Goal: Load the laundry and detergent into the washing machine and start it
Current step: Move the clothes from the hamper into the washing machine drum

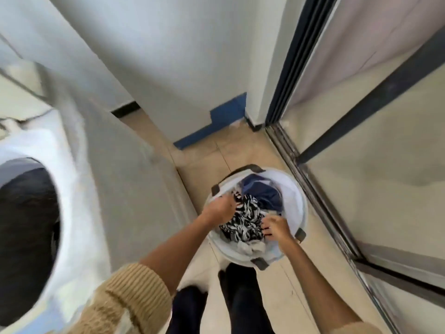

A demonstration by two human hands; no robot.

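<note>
Loading step: the left hand at the basket's 9 o'clock and the right hand at 4 o'clock both grip the striped laundry inside, which next, I judge, needs lifting clear and swinging toward 9 o'clock into the washer's open drum.

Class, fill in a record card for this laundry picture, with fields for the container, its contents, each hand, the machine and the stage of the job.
Container: white laundry basket, standing on the floor
Contents: black-and-white patterned garment on top, navy garment beyond it
Left hand: grips the patterned garment's left side
Right hand: grips its right side
Washing machine: left of the person, drum opening dark
Stage: these clothes not yet loaded
</note>
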